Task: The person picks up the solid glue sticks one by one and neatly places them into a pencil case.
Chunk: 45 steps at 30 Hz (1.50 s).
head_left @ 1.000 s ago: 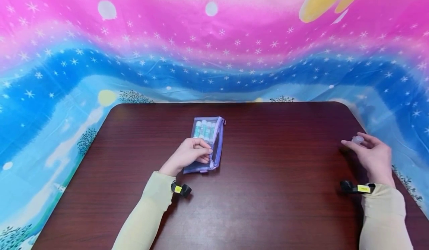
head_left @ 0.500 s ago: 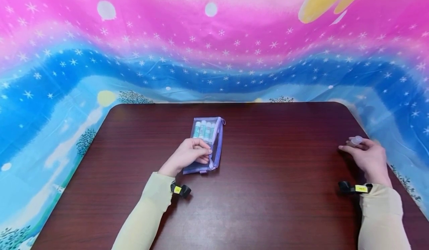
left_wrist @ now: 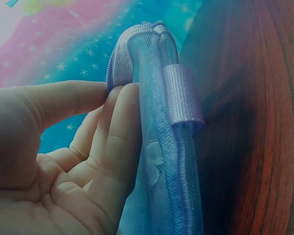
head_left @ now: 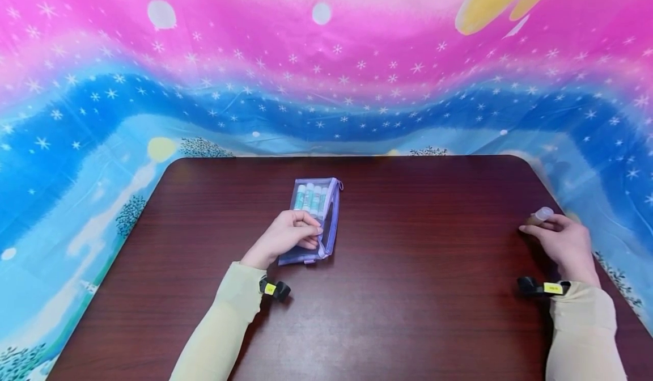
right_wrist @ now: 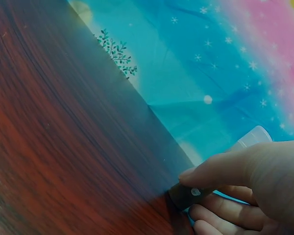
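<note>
My left hand (head_left: 287,235) pinches the zipped edge of a purple mesh pouch (head_left: 333,235) lying on the table. Its zipper mouth gapes, and several white-capped teal tubes (head_left: 308,198) show through the mesh. Up close in the left wrist view, the thumb and fingers grip the pouch edge (left_wrist: 161,142) beside a lilac fabric tab (left_wrist: 183,93). At the table's right side, my right hand (head_left: 570,248) holds a small tube (head_left: 543,215) with a translucent cap. Thumb and fingers pinch its dark end (right_wrist: 186,196), which is at the table surface; the fingers hide its middle.
The dark red wooden table (head_left: 408,290) stretches between the two hands. Its right edge runs close by the right hand. A pink and blue printed cloth (head_left: 326,92) hangs behind and at both sides.
My right hand shifted slightly left, then slightly back right. The tube has turned in its fingers, so more of its length shows. My left hand and the pouch look unmoved.
</note>
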Motion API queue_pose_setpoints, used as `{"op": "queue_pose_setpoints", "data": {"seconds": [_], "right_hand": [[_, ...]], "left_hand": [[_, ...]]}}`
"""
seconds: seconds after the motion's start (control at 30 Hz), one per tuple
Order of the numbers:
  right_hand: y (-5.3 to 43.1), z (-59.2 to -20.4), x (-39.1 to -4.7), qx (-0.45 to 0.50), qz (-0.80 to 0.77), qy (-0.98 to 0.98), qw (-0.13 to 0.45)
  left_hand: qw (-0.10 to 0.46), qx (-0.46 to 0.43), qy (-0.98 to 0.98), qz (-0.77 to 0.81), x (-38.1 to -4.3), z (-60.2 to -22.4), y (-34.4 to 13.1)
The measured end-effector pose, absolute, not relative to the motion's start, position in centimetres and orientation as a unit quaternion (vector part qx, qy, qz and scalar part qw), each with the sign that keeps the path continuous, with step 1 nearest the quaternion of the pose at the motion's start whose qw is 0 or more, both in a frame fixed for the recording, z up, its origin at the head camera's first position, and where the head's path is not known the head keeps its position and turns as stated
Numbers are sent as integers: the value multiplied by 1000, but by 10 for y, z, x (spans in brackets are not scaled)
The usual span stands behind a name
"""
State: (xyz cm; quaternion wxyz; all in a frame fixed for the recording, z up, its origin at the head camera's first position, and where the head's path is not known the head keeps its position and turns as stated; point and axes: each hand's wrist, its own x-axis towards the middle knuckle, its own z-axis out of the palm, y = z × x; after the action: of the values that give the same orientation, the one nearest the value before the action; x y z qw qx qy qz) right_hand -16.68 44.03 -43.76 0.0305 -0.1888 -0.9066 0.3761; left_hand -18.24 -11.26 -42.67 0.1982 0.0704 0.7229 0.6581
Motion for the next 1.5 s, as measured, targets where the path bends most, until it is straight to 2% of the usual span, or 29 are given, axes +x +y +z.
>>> {"op": "queue_pose_setpoints", "data": {"seconds": [0.57,1.13,1.5], "right_hand": [[440,-434,-165,-195,376,-905,25],[434,-431,-168,-189,403,-894,47],[425,-426,-170,-175,406,-893,82]], "left_hand": [[199,69,724,656,-182,-428,-112],[199,67,728,653,-183,-426,-112],[196,70,723,658,-183,-426,-111]]}}
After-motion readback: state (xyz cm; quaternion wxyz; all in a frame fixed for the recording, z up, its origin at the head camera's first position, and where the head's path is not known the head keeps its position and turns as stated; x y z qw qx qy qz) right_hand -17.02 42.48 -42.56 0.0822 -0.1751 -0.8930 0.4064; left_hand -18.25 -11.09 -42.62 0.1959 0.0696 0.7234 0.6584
